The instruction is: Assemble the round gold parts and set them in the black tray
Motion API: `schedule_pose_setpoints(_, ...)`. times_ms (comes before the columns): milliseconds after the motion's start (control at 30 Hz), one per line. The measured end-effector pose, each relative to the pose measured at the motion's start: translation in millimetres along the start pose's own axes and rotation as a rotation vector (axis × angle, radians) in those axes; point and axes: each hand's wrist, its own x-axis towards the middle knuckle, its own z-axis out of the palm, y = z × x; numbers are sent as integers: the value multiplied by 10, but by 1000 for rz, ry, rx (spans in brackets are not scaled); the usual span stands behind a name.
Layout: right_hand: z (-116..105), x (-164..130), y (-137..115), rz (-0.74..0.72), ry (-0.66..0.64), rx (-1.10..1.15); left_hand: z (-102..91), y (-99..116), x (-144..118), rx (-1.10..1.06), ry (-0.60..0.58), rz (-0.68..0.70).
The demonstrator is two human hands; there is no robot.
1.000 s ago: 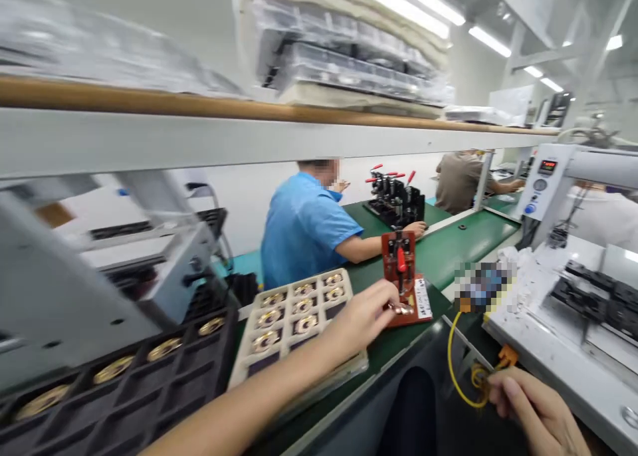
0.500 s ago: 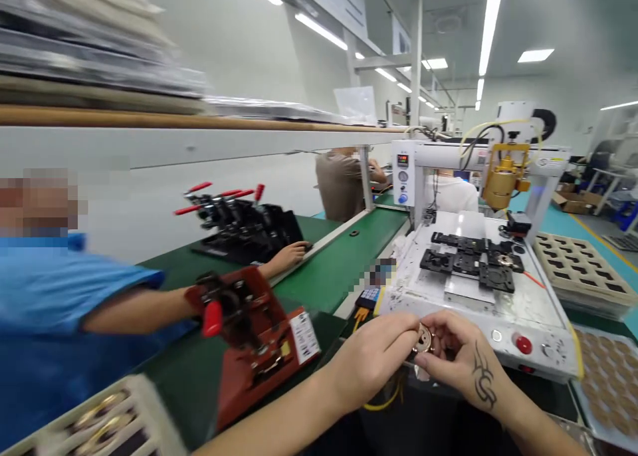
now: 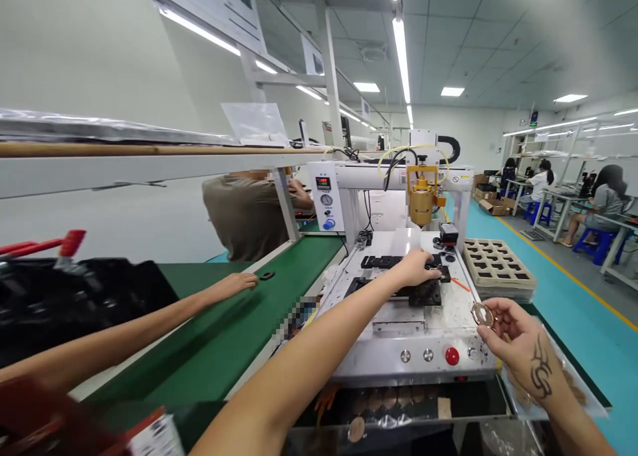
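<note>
My right hand [image 3: 516,333] pinches a round, gold-rimmed watch case [image 3: 482,314] between thumb and fingers, to the right of the machine's front edge. Reaching across the white bench-top machine [image 3: 389,353], my left hand [image 3: 417,268] is at the black fixture [image 3: 425,294] on its bed. Its fingers are curled down at the fixture's right end, and whatever they grip there is hidden. Above and behind this hand hangs the machine's gold-coloured head [image 3: 421,203]. An orange strip [image 3: 460,284] lies just right of the fixture.
On the left, a co-worker's hand [image 3: 236,285] reaches over the green belt [image 3: 269,310] near a small black ring [image 3: 268,276]. Stacked beige trays [image 3: 498,263] stand right of the machine. Black clamps with red handles [image 3: 72,243] are at far left. Round discs [image 3: 356,429] lie below the machine's front.
My hands have parted: the left moved forward onto the fixture, the right moved right with the watch case. The view turned right. The co-worker's hand now reaches over the belt.
</note>
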Motion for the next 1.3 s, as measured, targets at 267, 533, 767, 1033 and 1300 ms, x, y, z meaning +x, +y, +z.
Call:
schedule_pose_setpoints(267, -484, 157, 14, 40, 27, -54, -8, -19, 541, 98, -326, -133)
schedule_pose_setpoints(533, 151, 1145, 363, -127, -243, -186, -40, 77, 420, -77, -166, -139)
schedule_pose_setpoints(767, 654, 1816, 548, -186, -563, -373, -515, -79, -182, -359, 75, -57)
schedule_pose_setpoints(1033, 715, 1986, 520, -256, -724, -452, -824, -80, -1214, -483, 133, -36)
schedule_pose_setpoints(1300, 770, 1830, 612, -305, -558, -467, -804, -15, -1972, -507, 140, -85)
